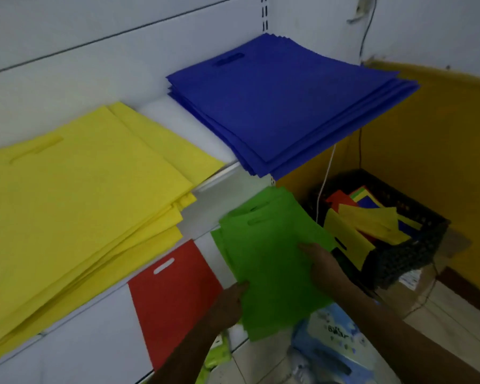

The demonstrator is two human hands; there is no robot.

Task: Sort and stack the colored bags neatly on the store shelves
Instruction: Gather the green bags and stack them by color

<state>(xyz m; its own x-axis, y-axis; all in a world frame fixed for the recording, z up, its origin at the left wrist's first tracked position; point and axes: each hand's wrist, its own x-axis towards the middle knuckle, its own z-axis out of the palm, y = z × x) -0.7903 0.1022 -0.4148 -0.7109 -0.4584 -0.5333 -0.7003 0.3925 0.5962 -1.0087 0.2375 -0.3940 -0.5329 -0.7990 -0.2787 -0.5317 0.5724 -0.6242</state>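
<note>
Right of green bags (pixel 263 261): basket (pixel 416 253).

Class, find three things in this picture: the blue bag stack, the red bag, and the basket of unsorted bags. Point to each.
blue bag stack (pixel 283 106): head view, flat middle of the top bag.
red bag (pixel 175 303): head view, centre of its face, below the handle slot.
basket (pixel 405 261): head view, dark woven front wall.

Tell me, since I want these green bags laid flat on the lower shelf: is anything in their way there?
Nothing visible blocks them. Both the left hand and right hand already hold the green bags over the lower shelf. The red bag lies beside them to the left, with its edge very close.
</note>
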